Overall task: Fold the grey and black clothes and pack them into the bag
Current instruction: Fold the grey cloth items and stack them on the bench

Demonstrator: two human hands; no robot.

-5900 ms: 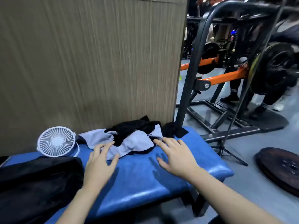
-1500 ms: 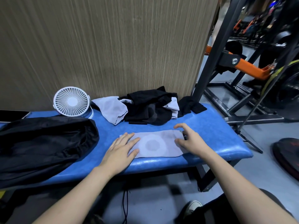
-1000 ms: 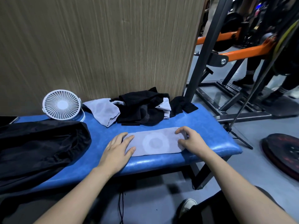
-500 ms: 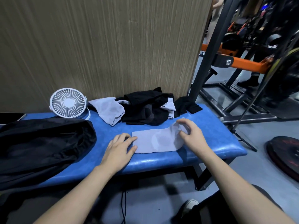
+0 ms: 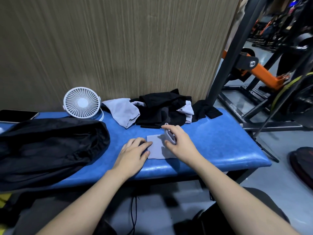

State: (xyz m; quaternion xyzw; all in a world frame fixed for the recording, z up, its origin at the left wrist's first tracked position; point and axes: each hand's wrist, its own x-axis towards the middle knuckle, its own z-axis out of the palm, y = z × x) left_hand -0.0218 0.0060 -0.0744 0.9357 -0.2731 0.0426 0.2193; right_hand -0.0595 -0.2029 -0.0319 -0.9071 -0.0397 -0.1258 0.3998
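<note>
a small grey cloth (image 5: 156, 147) is laid flat near the front edge of the blue bench (image 5: 220, 143). its left end is pressed down by the left hand (image 5: 133, 154), whose fingers are kept straight and flat, with the arm stretched in from the lower left. the right end of the cloth is pinched by the right hand (image 5: 180, 144) between curled fingers and thumb, and that end is lifted and turned over toward the left. the right wrist is bent and raised a little above the bench. a pile of grey and black clothes (image 5: 162, 109) is heaped at the back, against the wooden wall. the black bag (image 5: 47, 148) is set on the left end of the bench, beside a white fan (image 5: 82, 102).
</note>
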